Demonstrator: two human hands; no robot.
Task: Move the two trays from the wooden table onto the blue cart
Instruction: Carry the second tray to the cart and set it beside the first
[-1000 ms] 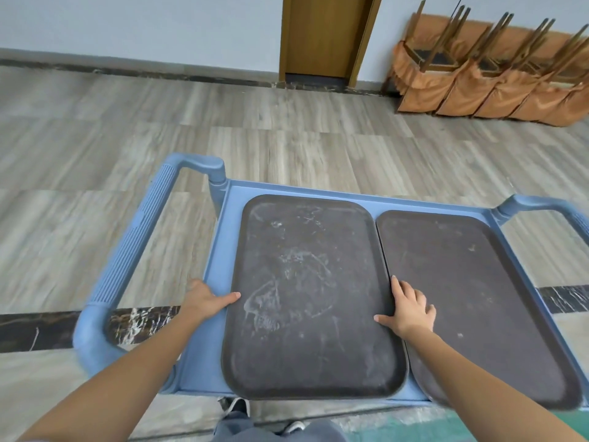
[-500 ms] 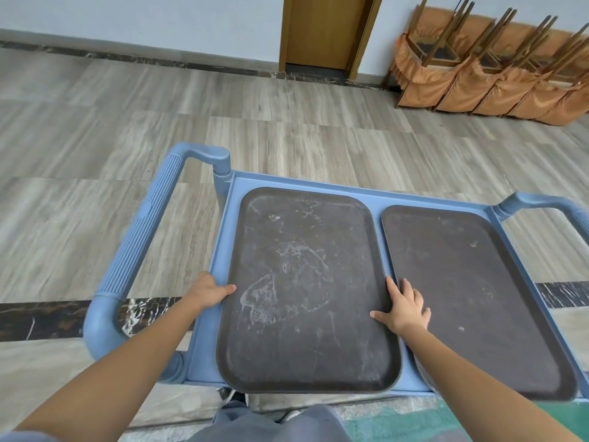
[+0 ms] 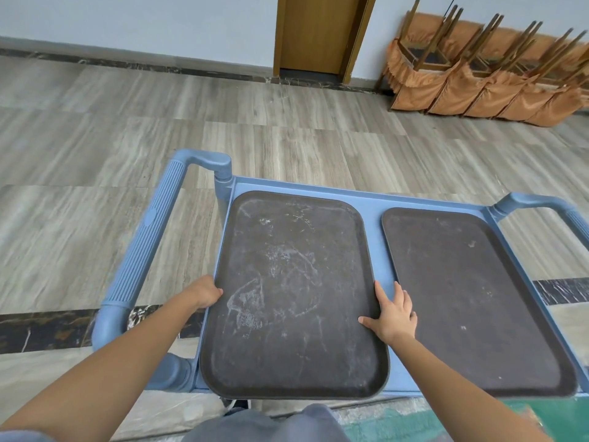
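Observation:
Two dark, scuffed rectangular trays are on the blue cart (image 3: 376, 199). The left tray (image 3: 296, 298) sits askew, and its near edge hangs past the cart's front rim. My left hand (image 3: 204, 293) grips this tray's left edge, fingers curled under it. My right hand (image 3: 393, 317) holds its right edge, thumb on top and fingers spread along the rim over the blue strip between the trays. The right tray (image 3: 471, 298) lies flat by itself, with nothing touching it. The wooden table is out of view.
The cart has a ribbed handle on the left (image 3: 149, 240) and another on the right (image 3: 541, 205). Grey wood-look floor lies beyond it. Stacked orange-covered chairs (image 3: 478, 81) lean against the far wall beside a wooden door (image 3: 315, 33). A green mat (image 3: 446, 422) is near my feet.
The left tray has slid left and toward me with both hands on it. A blue gap has opened between the trays, and the left tray's near edge now overhangs the cart.

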